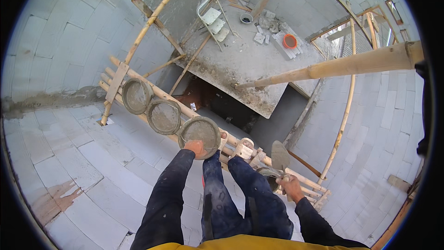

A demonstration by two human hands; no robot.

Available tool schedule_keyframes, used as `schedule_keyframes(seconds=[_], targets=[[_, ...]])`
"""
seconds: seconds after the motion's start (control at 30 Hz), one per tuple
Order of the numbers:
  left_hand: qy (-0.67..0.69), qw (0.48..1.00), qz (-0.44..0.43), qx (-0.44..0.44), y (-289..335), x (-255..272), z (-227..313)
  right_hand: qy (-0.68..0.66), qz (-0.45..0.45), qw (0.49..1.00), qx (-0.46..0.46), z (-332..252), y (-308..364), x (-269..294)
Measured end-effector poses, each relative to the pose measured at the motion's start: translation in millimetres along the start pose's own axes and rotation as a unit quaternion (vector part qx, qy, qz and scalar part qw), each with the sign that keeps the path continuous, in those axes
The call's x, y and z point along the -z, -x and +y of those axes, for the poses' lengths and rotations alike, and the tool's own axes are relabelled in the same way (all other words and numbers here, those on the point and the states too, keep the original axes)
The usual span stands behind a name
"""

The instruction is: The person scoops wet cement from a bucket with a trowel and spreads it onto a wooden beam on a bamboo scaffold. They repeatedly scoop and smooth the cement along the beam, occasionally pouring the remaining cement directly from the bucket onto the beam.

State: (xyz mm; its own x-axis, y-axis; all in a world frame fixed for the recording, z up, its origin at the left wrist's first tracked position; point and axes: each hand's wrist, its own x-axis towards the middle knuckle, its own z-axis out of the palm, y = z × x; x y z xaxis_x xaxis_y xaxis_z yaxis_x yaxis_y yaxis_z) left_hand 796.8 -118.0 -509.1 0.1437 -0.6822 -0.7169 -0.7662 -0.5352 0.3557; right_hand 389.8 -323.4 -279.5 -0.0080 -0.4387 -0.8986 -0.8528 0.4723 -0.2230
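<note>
Three dark round buckets of grey wet mortar stand in a row along a bamboo scaffold platform [157, 91]. My left hand [195, 148] is closed on the near rim of the closest bucket [200, 132]. Beyond it, to the left, are the middle bucket [164, 116] and the far bucket [137, 96]. In my right hand [291, 188] is a trowel [280, 156], gripped by its handle, with its grey-smeared blade pointing away from me. Partly hidden under the trowel, another dark bucket [269, 172] sits by my right foot [245, 147].
Bamboo poles rise around the platform, one thick pole [333, 67] crossing at the right. Below lies an opening [226, 106] beside a concrete slab [222, 71]. On that slab are a white step ladder [212, 21], an orange bucket [290, 41] and pale blocks [283, 47]. Block walls enclose everything.
</note>
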Motion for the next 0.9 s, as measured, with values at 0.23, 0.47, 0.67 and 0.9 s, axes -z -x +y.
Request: schedule_keyframes(seconds=[0.23, 0.47, 0.67, 0.9], targets=[[0.076, 0.989, 0.078, -0.097, 153.6, 138.2, 136.3, 0.097, -0.073, 0.961, 0.249, -87.6, 29.9, -49.1], [0.155, 0.949, 0.251, -0.113, 296.1, 288.4, 243.6, 0.109, -0.056, 0.816, 0.566, -156.1, 119.0, -70.5], [0.237, 0.950, 0.161, -0.125, 367.9, 389.2, 290.1, 0.042, -0.075, 0.797, 0.598, -225.1, 227.9, 15.3], [0.512, 0.853, -0.062, -0.083, 367.3, 432.2, 270.6, 0.001, -0.043, 0.848, 0.528, -292.4, 257.5, 12.8]])
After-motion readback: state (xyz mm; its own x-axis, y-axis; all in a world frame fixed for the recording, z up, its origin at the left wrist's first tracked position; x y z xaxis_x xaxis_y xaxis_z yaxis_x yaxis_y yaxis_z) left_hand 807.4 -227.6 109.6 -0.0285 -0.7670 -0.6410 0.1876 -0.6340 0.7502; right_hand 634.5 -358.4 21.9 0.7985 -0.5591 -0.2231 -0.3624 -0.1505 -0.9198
